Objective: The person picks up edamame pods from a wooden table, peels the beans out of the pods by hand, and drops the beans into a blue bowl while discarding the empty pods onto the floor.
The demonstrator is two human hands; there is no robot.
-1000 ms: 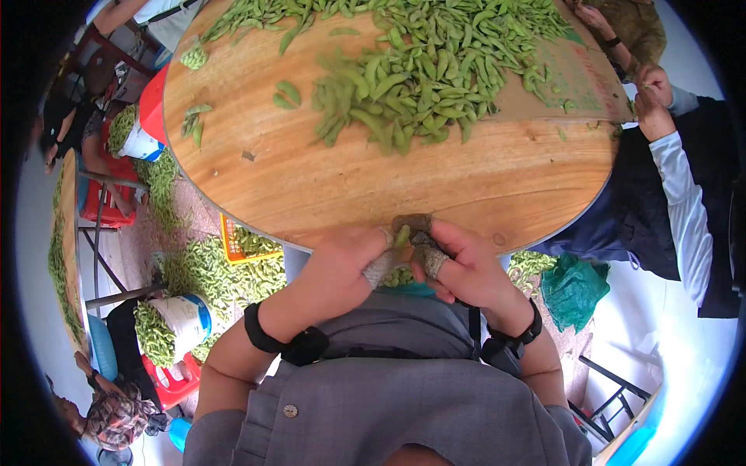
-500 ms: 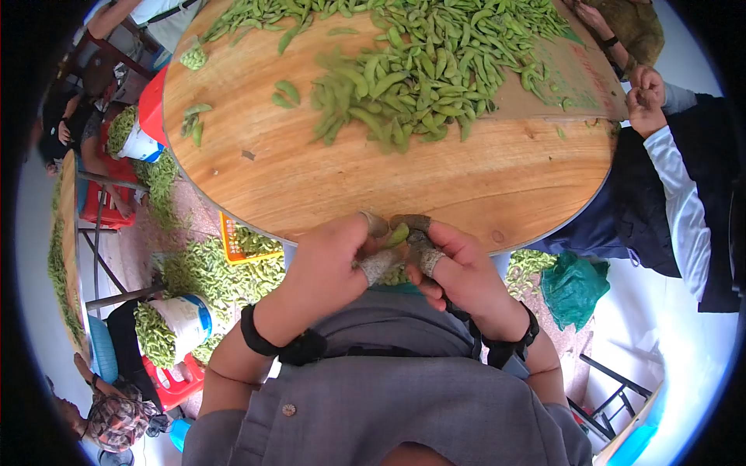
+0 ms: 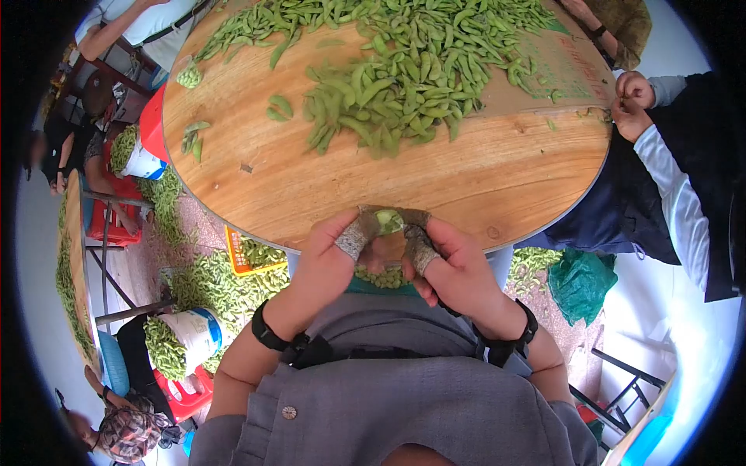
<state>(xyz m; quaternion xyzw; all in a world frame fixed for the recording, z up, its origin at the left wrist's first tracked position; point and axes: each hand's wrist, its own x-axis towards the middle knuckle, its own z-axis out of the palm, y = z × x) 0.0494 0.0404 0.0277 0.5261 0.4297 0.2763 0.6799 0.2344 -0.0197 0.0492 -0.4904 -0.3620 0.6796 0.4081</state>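
My left hand and my right hand meet at the table's near edge. Both are closed, with a green soybean pod pinched between their fingertips; the pod looks split, though it is partly covered. Greyish, dirty wraps cover the thumbs and some fingers. Under my hands, shelled green beans show in a green-rimmed container at my lap. A large heap of soybean pods lies ahead on the round wooden table.
A person's hands work at the table's right edge. A small bag of beans sits at the left. On the floor are scattered pods, an orange crate, a white bucket of pods and a green plastic bag.
Both hands stay together at the table edge. The pod has turned between my fingertips, and my left thumb has moved up. The whole view has shifted slightly.
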